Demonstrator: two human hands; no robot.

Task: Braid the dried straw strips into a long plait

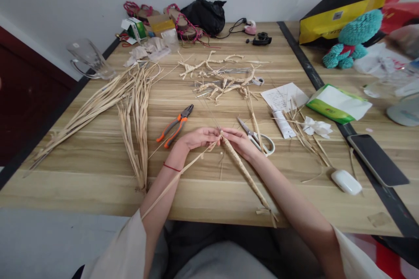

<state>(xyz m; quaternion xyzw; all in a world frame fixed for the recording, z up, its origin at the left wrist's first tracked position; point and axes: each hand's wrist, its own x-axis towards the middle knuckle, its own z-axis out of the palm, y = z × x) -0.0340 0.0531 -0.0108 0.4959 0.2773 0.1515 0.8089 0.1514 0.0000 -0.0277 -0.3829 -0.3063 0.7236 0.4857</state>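
Observation:
My left hand and my right hand meet over the middle of the wooden table. Both pinch the top end of a long straw-wrapped stick that slants down to the right past the table's front edge. A loose flat straw strip runs from my left fingers down to the left. Thin wires stick up from the pinched end. Orange-handled pliers lie just left of my left hand. Scissors lie right behind my right hand.
Bundles of dried straw spread over the left. Wrapped straw branch shapes lie at the centre back. A paper note, glue tube, green packet, phone, white mouse, glass jug and teal crochet toy sit around.

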